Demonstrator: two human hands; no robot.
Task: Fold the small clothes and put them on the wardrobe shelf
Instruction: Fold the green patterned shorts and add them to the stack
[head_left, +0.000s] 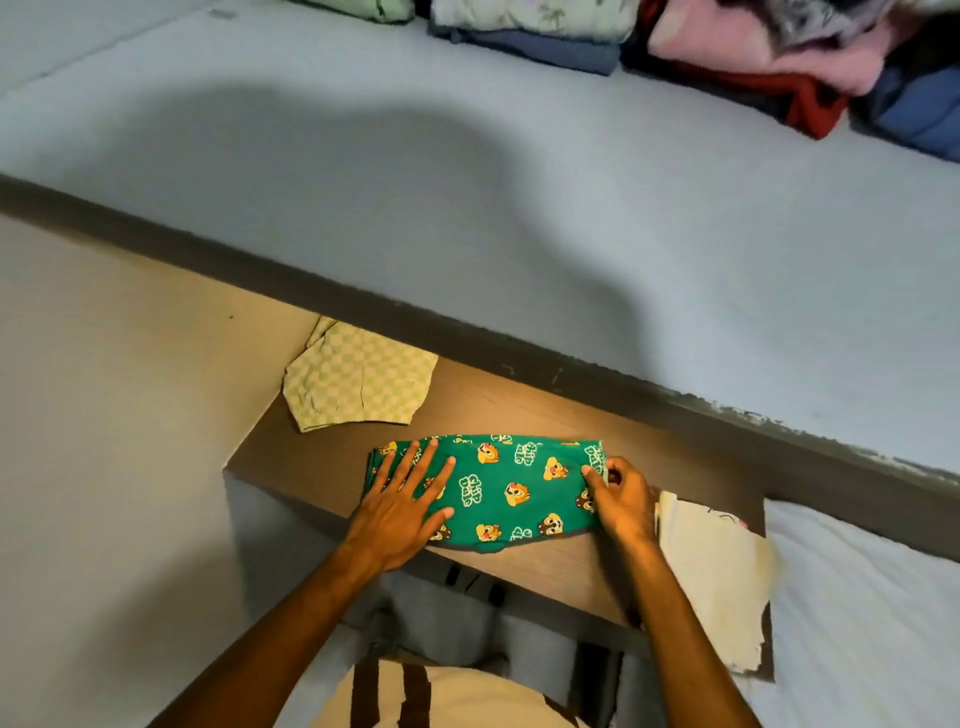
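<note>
A small green garment (511, 483) printed with cartoon chipmunks lies flat on a brown wooden shelf (524, 405) in front of me. My left hand (402, 501) presses flat on its left part, fingers spread. My right hand (621, 499) pinches the garment's right edge between thumb and fingers. A pale green checked garment (358, 382) lies folded at the shelf's back left, partly under the grey ledge. A cream cloth (714, 577) hangs over the shelf's right end.
A wide grey shelf surface (467, 197) runs above, with folded stacks at its far edge: blue and white clothes (540, 36), pink and red ones (769, 62). A grey wall (104, 415) closes the left side. White fabric (862, 597) lies at the lower right.
</note>
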